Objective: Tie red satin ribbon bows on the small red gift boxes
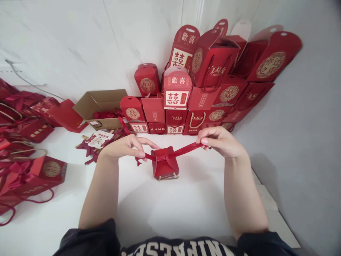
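Observation:
A small red gift box [167, 167] with a beige cord handle [168, 176] stands on the white table in front of me. A red ribbon [186, 149] passes across its top and stretches out to both sides. On the left, my left hand [130, 146] pinches one end of the ribbon close to the box, its loose tail hanging below the fingers. Farther out on the right, my right hand [220, 141] pinches the other end, pulled up at a slant.
Red gift boxes [177, 89] are stacked against the wall at the back. An open cardboard box [106, 95] with red ribbons inside stands left of them, dark red tags and a white card [100, 139] before it. Ribbon-tied red boxes [32, 174] crowd the left side.

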